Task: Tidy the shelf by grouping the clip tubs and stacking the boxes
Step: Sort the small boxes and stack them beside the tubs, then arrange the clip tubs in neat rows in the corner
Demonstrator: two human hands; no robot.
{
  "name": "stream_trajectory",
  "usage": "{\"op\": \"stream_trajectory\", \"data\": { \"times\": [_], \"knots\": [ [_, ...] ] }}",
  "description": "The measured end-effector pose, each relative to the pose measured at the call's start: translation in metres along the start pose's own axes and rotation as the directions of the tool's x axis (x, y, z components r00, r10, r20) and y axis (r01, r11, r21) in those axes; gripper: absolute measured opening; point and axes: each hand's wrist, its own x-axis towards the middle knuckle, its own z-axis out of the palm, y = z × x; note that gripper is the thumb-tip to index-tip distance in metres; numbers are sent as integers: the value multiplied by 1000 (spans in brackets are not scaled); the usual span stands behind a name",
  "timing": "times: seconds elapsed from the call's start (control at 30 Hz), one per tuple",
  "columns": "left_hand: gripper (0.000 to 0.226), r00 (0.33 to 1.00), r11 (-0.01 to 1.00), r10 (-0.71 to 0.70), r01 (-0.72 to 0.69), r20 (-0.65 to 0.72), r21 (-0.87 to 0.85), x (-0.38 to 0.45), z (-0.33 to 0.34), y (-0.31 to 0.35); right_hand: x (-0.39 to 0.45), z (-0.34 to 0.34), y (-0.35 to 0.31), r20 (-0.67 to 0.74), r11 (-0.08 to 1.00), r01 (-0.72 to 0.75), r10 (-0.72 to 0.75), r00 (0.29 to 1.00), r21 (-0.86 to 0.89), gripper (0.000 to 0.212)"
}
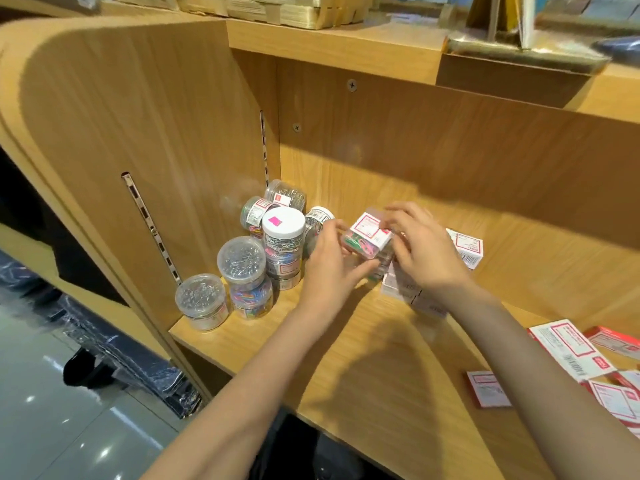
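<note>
Light wood shelf [363,344]: clear round plastic clip tubs [242,261] clustered center-left by side wall; white/pink cardboard boxes [465,249] mid-frame; more red-white flat boxes [568,348] scattered at lower-right edge.

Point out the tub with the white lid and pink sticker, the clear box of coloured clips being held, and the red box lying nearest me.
white-lidded tub [283,223], head view, lid top.
clear box [367,237], head view, its label.
red box [486,388], head view, top face.

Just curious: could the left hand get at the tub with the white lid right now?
Probably not at once: the left hand helps the right hand hold a clear box of coloured clips. The white-lidded tub stands unobstructed beside it.
</note>
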Motion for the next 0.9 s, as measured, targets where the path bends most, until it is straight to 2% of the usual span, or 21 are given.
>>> {"op": "stream_trajectory", "data": {
  "times": [0.1,0.23,0.3,0.37,0.43,0.5,0.57,0.67,0.77,0.9],
  "knots": [
    [62,1000,990,-1,2,-8,143,14,29,1,-3,9,10,79,981,-82,97,992,-176,31],
    [63,994,996,33,-41,106,77,16,22,-4,-11,8,19,63,980,-148,157,986,-135,45],
    [60,986,982,95,-115,135,150,5,9,-8,-10,7,21,32,984,-155,158,987,-92,42],
    [49,980,948,192,-199,52,249,-10,-8,-9,-6,4,12,-9,993,-116,116,993,-11,39],
    [42,951,887,302,-253,-70,387,-26,-26,-11,-3,2,-5,-44,996,-15,19,999,88,36],
    [43,924,824,347,-219,-160,523,-34,-46,-15,2,7,-26,-45,985,95,-89,995,145,31],
    [48,923,759,339,-153,-184,633,-36,-66,-22,6,23,-45,92,980,90,-107,990,176,33],
    [53,948,647,305,-139,-87,749,-32,-83,-32,6,61,-54,325,991,15,-57,944,130,54],
    [53,961,588,276,-151,-22,795,-27,-90,-36,4,82,-49,369,998,51,-58,928,29,61],
    [50,956,605,287,-136,-55,785,-23,-92,-37,-7,67,-41,396,988,157,-144,907,-1,39]
  ]
}}
